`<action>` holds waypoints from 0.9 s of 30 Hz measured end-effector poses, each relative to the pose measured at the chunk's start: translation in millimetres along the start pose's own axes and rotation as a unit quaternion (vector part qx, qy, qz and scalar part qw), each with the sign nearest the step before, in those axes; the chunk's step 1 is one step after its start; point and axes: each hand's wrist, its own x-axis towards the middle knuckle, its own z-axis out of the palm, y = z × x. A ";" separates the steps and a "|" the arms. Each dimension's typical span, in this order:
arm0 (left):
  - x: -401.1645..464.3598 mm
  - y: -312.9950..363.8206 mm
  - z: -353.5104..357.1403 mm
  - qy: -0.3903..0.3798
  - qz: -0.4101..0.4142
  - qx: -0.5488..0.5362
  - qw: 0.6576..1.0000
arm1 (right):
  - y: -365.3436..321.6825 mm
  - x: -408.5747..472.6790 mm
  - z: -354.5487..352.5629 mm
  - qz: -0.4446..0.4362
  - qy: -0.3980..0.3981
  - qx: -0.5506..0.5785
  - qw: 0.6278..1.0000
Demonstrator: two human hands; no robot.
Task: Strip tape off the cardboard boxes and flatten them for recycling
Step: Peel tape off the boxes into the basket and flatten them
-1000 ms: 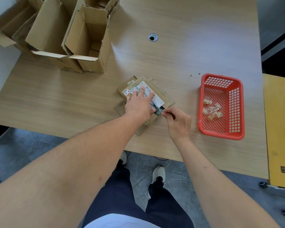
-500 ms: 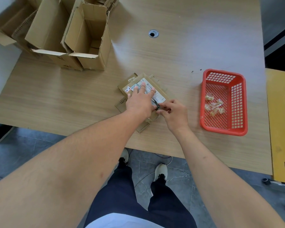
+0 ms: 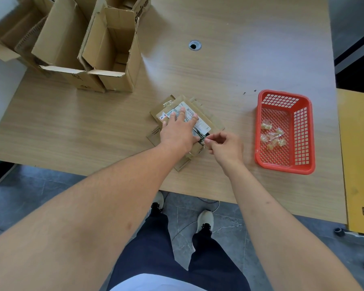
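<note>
Flat box, labelled, lies on the surface near its front edge. Head view: left hand presses it down, fingers straight and spread over the label. Right hand pinches tape at the box's near corner. Open boxes stand far left. Red basket at right holds tape scraps.

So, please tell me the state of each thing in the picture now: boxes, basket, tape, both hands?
flattened box: lies flat, label up
left hand: presses it flat, fingers straight
right hand: pinches a tape end at the box edge
tape strip: partly lifted
upright boxes: open, not flattened
red basket: holds crumpled tape bits
</note>
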 end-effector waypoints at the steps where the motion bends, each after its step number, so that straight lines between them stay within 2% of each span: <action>1: -0.1 -0.2 -0.1 0.001 0.000 0.000 1.000 | 0.7 -0.5 0.2 -0.028 0.011 -0.019 0.999; 5: -1.2 -0.9 -1.1 -0.001 0.001 0.001 1.000 | 6.1 -7.8 1.9 -0.204 0.012 -0.152 0.967; 7: -2.0 -0.9 -2.2 0.002 0.003 0.016 1.000 | 11.9 -9.8 3.0 -0.229 0.000 -0.178 0.957; 12: -6.0 -7.7 -6.5 -0.003 0.020 0.040 0.999 | 13.9 -2.6 7.7 -0.244 0.022 -0.257 0.935; 16: -9.9 -21.4 -10.0 -0.033 0.040 0.040 0.998 | 8.1 -4.6 6.9 -0.236 -0.020 -0.282 0.930; 23: -11.4 -19.6 -7.2 -0.029 0.039 0.045 0.998 | 6.3 -13.3 -4.4 -0.125 -0.073 -0.158 0.977; 27: -13.7 -18.0 -8.0 -0.027 0.039 0.043 0.998 | 9.3 -13.9 -6.2 -0.107 -0.021 -0.098 0.989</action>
